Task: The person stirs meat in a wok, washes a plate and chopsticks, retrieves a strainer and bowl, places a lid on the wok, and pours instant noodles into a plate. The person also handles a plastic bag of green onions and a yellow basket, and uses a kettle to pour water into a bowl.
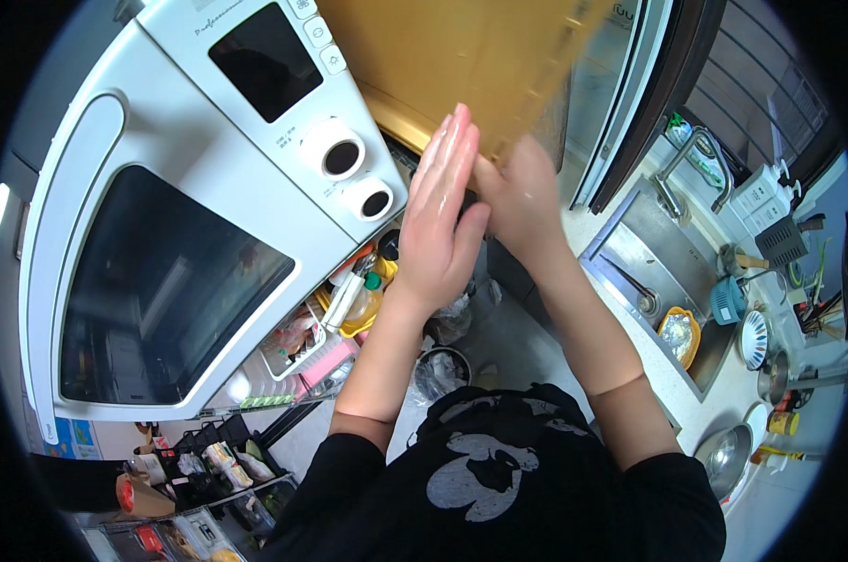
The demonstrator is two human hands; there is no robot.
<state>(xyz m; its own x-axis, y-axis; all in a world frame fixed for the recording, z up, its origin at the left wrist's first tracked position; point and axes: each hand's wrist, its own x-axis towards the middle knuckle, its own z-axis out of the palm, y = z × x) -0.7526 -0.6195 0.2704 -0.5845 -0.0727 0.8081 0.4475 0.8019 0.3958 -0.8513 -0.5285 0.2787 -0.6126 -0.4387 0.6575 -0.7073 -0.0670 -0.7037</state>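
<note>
My left hand (439,211) is raised with the palm flat and the fingers straight, side by side; its skin glistens as if wet, and it holds nothing. Close on its right, my right hand (525,193) is blurred and partly turned away. From that hand a blurred yellow-brown strip (547,77) runs up to the right, in front of or along a yellow-brown panel (424,49). Whether the right hand grips the strip cannot be made out. A white countertop oven (213,175) with a dark window and two knobs stands left of both hands.
Below the oven, a white plastic basket (301,362) and bottles crowd a shelf. At right, a steel sink (648,246) with a tap (683,172) holds a yellow basket (680,337). Bowls line the counter beyond it. A lined bin (443,372) stands on the floor.
</note>
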